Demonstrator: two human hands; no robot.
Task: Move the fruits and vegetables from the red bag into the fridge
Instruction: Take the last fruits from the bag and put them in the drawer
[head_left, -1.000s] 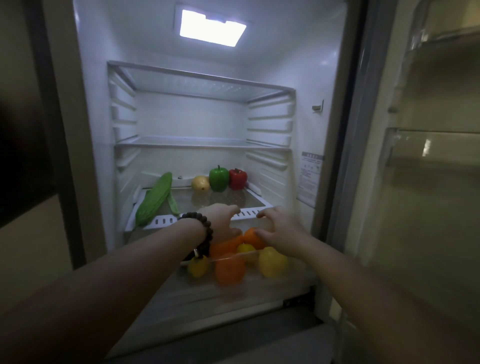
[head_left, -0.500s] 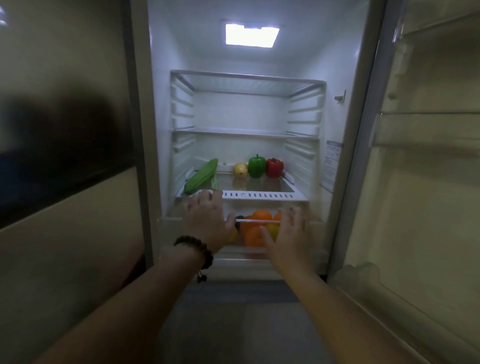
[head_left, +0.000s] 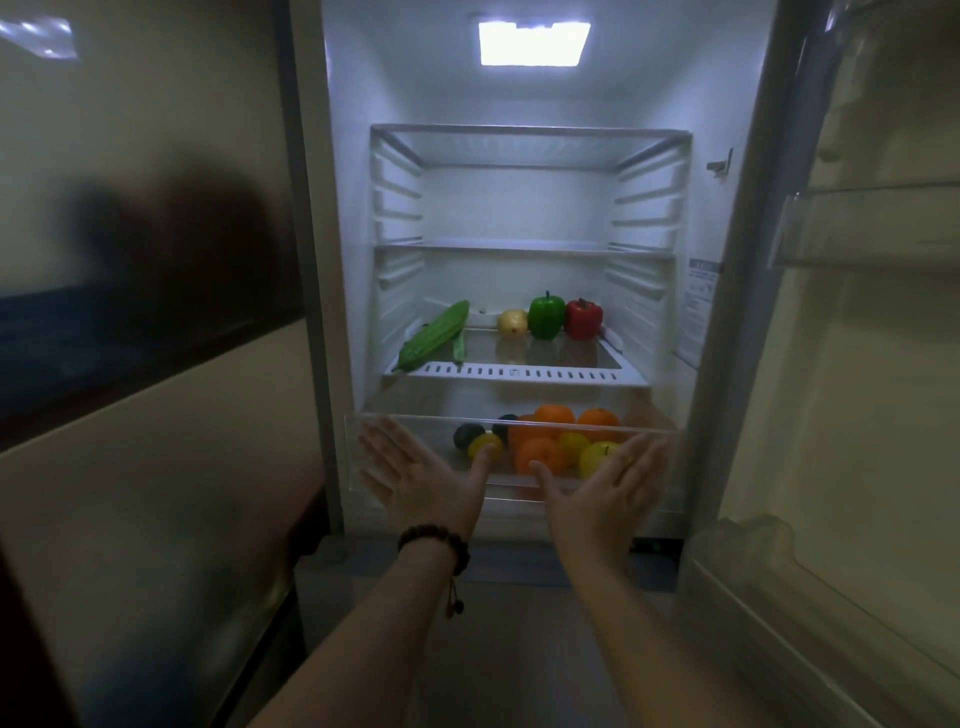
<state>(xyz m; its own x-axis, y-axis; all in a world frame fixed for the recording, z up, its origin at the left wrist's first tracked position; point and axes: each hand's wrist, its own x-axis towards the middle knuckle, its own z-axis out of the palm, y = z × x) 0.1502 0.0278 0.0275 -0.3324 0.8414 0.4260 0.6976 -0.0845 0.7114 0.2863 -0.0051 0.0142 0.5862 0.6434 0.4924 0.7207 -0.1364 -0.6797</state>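
The fridge stands open and lit. At its bottom, a clear crisper drawer (head_left: 647, 491) holds several oranges (head_left: 555, 417), yellow fruits (head_left: 597, 457) and dark round fruits (head_left: 467, 435). My left hand (head_left: 423, 475) and my right hand (head_left: 605, 486) lie flat with straight fingers against the drawer's front, left and right of the fruit. On the shelf above lie a green bitter gourd (head_left: 436, 335), a small yellow fruit (head_left: 512, 323), a green pepper (head_left: 546, 315) and a red pepper (head_left: 584, 318). The red bag is out of view.
The fridge door (head_left: 857, 364) hangs open on the right with bare door bins. Two upper glass shelves (head_left: 524, 247) hold nothing. A closed cabinet front (head_left: 145, 364) fills the left side. Grey floor lies below the fridge.
My hands came off the drawer's top rim and now press flat on its front. The drawer has slid in under the shelf. My head has pulled back.
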